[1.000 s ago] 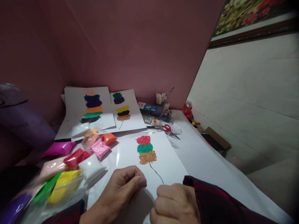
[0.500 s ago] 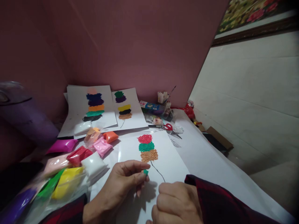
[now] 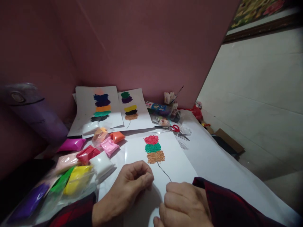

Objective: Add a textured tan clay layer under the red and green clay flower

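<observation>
My left hand (image 3: 132, 183) is curled closed with thumb pressed to forefinger, resting on a white sheet (image 3: 176, 165). The bit of green clay it pinched a moment ago is hidden inside the fingers now. My right hand (image 3: 184, 205) is a closed fist at the sheet's near edge, and whatever it holds is hidden. Just beyond both hands the sheet carries a stack of red, green and orange clay patches (image 3: 154, 148) with a thin black line (image 3: 164, 171) running down toward my right hand.
Bagged clay lies to the left: yellow (image 3: 77, 178), white (image 3: 101, 164), red (image 3: 87, 154), pink (image 3: 109, 146), orange (image 3: 117, 136), magenta (image 3: 72, 144). Two finished sheets (image 3: 111, 118) lean by the pink wall. Red scissors (image 3: 175, 127) and a brush holder (image 3: 170, 98) lie behind. A purple cylinder (image 3: 35, 115) stands left.
Half a second ago my left hand was lifted with a green clay bit pinched at its fingertips; it has curled shut again and lowered onto the sheet. My right fist stays put.
</observation>
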A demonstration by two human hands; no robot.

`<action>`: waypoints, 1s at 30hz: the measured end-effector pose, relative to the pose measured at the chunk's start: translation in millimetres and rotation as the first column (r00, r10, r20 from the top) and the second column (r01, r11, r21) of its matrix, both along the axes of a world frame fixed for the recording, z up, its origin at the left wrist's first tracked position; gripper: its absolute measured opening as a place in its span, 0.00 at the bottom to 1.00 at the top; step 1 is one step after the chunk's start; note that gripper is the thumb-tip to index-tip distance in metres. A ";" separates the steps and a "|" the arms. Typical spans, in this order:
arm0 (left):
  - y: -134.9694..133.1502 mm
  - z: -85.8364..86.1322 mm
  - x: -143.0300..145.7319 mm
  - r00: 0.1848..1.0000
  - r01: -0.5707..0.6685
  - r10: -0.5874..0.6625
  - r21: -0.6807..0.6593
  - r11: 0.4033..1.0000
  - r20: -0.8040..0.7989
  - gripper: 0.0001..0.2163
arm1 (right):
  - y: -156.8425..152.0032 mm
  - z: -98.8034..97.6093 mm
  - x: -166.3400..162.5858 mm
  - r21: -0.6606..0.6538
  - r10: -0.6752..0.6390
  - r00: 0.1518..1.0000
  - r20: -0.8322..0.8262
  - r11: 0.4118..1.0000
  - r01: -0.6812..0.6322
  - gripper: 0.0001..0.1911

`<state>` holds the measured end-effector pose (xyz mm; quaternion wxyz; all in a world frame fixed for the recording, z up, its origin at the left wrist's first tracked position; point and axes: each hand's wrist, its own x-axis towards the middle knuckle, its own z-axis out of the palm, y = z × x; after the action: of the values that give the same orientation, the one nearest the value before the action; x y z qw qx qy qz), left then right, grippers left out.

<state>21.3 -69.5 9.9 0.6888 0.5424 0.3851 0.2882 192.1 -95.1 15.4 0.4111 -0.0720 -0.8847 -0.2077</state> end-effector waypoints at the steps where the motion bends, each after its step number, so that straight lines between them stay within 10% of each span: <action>1: -0.3 0.1 0.0 1.000 -0.003 0.003 0.000 1.000 -0.015 0.15 | 0.3 -0.8 0.2 0.010 0.004 1.000 0.002 1.000 -0.004 0.15; 30: 2.6 -12.0 4.9 0.970 -0.110 0.136 -0.135 0.985 0.200 0.10 | 1.2 3.4 1.8 -0.034 0.006 0.998 0.060 0.999 -0.004 0.17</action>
<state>26.2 -67.0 -2.0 0.7383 0.4407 0.3609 0.3612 194.0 -93.8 18.8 0.3838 -0.0704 -0.9001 -0.1937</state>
